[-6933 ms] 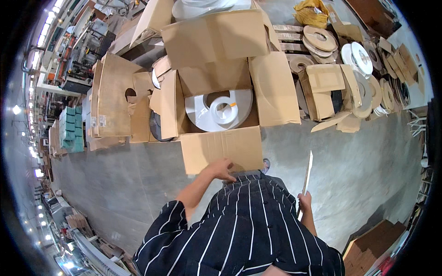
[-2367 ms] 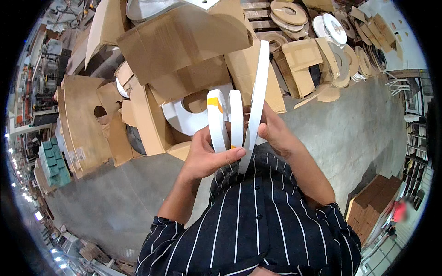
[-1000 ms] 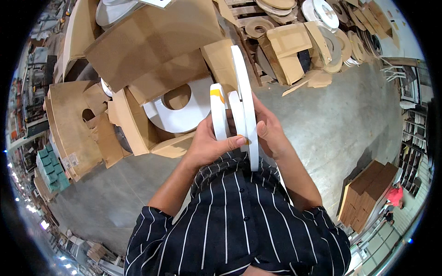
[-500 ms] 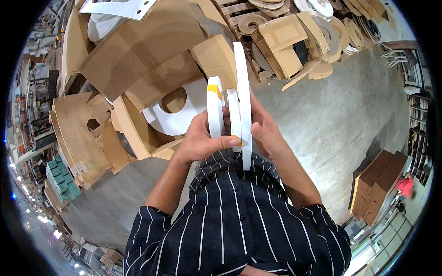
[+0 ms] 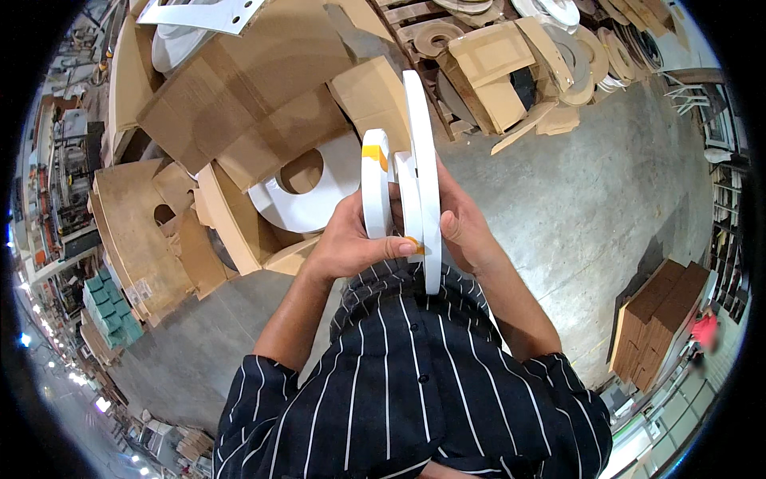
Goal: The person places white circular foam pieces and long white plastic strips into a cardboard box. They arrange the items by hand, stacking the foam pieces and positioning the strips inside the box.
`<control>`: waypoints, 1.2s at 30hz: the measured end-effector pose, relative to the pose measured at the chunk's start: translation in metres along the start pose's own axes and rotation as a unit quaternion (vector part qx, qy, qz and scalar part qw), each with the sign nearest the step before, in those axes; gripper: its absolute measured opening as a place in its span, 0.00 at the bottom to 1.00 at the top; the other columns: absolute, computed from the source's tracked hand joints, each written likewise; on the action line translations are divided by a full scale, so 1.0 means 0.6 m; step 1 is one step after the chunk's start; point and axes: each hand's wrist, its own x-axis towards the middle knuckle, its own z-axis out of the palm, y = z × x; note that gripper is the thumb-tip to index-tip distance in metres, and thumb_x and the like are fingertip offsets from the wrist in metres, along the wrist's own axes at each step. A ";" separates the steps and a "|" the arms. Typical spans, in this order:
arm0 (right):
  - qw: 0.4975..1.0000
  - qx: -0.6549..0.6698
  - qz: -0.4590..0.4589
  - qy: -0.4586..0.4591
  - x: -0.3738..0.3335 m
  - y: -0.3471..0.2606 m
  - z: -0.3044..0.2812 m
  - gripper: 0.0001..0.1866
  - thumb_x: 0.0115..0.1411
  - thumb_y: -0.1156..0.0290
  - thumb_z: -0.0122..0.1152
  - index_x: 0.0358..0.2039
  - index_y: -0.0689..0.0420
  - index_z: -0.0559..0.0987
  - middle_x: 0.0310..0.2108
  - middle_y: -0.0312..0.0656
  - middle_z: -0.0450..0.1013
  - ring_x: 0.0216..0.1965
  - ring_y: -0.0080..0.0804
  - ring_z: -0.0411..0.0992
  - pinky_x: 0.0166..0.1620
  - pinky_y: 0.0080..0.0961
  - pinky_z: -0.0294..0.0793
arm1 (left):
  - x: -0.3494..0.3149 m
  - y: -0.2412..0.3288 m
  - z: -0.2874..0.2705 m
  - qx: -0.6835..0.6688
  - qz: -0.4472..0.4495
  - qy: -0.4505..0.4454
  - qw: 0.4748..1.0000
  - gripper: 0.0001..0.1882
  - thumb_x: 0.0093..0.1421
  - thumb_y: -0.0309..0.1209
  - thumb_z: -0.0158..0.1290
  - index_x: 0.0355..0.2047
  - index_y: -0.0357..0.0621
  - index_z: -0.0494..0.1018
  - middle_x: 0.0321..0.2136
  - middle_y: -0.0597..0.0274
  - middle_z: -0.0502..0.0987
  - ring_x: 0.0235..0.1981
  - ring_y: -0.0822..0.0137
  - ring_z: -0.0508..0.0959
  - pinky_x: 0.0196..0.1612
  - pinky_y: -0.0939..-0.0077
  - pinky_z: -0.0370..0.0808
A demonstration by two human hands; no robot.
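Observation:
Three coils of white edge banding stand on edge, side by side, in front of my chest. My left hand (image 5: 345,241) is closed round the two smaller ones, its thumb pressed near the lower end of the middle roll (image 5: 410,199). Orange tape marks the upper part of the leftmost roll (image 5: 375,195). The large roll (image 5: 423,180) is the tallest and lies against the middle one. My right hand (image 5: 467,231) grips this large roll from the right, its thumb raised and most of its fingers hidden behind the roll.
Ahead to the left, an open cardboard box (image 5: 231,215) holds a wide white roll (image 5: 271,199). More rolls (image 5: 590,60) and a torn carton (image 5: 491,60) lie on pallets at the far right. A stack of brown boards (image 5: 658,319) stands at the right, green blocks (image 5: 112,311) at the left.
The rolls have turned slightly, so a little more of the large roll's side shows. Both hands keep their hold, nearly in place.

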 end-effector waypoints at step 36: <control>0.991 -0.039 0.033 0.125 0.002 0.002 0.033 0.44 0.77 0.35 0.47 0.82 0.48 0.52 0.71 0.46 0.66 0.67 0.39 0.70 0.66 0.40 0.74 | -0.014 0.028 0.036 0.047 -0.019 -0.004 0.999 0.41 0.55 0.35 0.76 0.64 0.32 0.70 0.53 0.54 0.82 0.53 0.63 0.83 0.60 0.62 0.80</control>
